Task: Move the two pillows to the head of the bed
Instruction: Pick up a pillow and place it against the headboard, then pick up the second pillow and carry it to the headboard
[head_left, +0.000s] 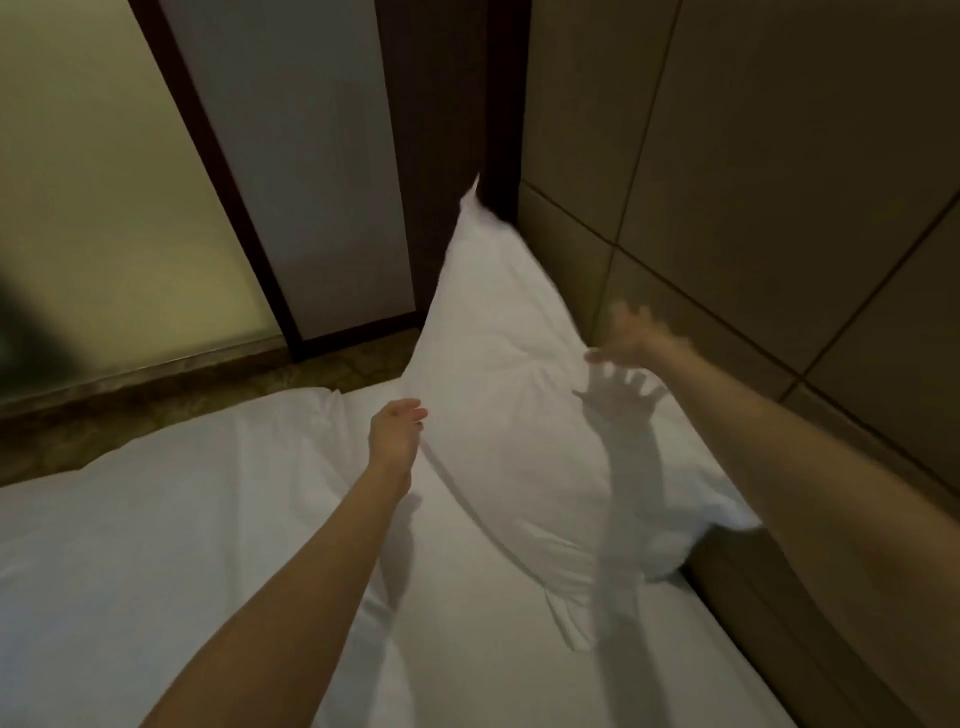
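A white pillow (511, 395) stands tilted at the far right of the bed, its top corner leaning toward the padded headboard (753, 171). My left hand (396, 428) is at the pillow's left edge, fingers loosely apart, touching or just off it. My right hand (631, 338) is blurred, fingers spread, beside the pillow's right edge and not gripping it. A second white pillow or a fold of duvet (171, 493) lies flat at the left of the bed; I cannot tell which.
The white bed sheet (467, 649) fills the lower view. A brown padded bed frame edge (779, 623) runs along the right. Beyond the bed are a dark wooden frame (447, 130) and a frosted glass panel (104, 208).
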